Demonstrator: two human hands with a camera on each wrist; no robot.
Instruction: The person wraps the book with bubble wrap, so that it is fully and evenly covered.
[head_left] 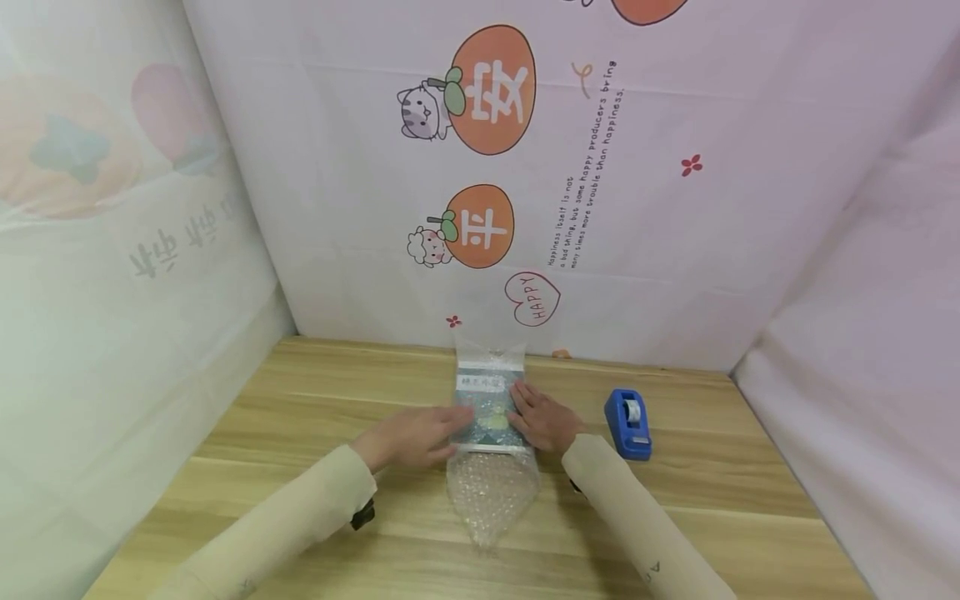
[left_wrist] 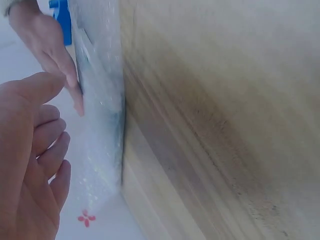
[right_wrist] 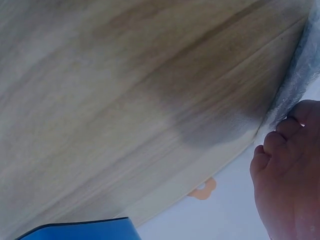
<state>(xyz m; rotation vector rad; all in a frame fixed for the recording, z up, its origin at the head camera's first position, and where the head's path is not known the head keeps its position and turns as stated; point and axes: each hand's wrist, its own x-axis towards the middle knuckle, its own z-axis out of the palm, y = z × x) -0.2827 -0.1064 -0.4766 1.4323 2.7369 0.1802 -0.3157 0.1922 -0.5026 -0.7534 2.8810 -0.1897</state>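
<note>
A flat, rectangular blue-green printed item [head_left: 489,408], book-like with a white title band, lies inside clear bubble wrap [head_left: 492,492] on the table. The wrap extends past it at both ends, narrowing to a crumpled point at the near end. My left hand [head_left: 422,435] lies at the left edge, fingertips over the wrapped item; in the left wrist view its fingers [left_wrist: 52,155] are loosely bent beside the wrap. On the opposite edge, my right hand [head_left: 546,419] rests with fingers spread over the wrap. The right wrist view shows its fingers [right_wrist: 287,130] against the wrap's side.
A blue tape dispenser [head_left: 628,425] with a roll of tape stands to the right of my right hand. The wood-grain table [head_left: 315,392] meets a white printed cloth [head_left: 360,275] at its back edge. More cloth hangs along both sides.
</note>
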